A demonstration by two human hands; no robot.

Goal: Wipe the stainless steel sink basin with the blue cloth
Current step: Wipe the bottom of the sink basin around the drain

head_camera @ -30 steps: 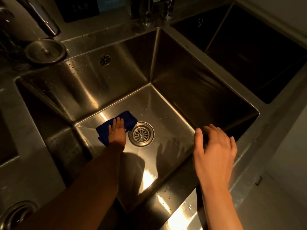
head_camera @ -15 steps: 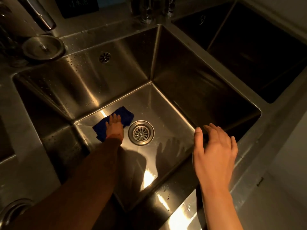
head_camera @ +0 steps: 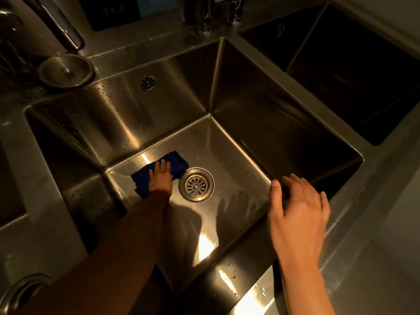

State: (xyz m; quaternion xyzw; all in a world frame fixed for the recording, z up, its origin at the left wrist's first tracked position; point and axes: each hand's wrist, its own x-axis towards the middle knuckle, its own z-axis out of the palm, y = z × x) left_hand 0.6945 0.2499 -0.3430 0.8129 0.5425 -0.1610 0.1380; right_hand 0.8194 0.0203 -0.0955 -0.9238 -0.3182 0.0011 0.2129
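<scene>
A deep stainless steel sink basin fills the middle of the view, with a round drain strainer in its floor. The blue cloth lies flat on the basin floor just left of the drain. My left hand presses down on the cloth with straight fingers, my arm reaching down into the basin. My right hand hovers over the basin's front right rim with fingers spread and relaxed, holding nothing.
A round metal lid sits on the counter at the back left beside a faucet. A second dark basin lies to the right. An overflow hole marks the back wall. Water drops speckle the walls.
My left hand and the cloth slid slightly away from me along the basin floor, staying left of the drain. My right hand has barely moved.
</scene>
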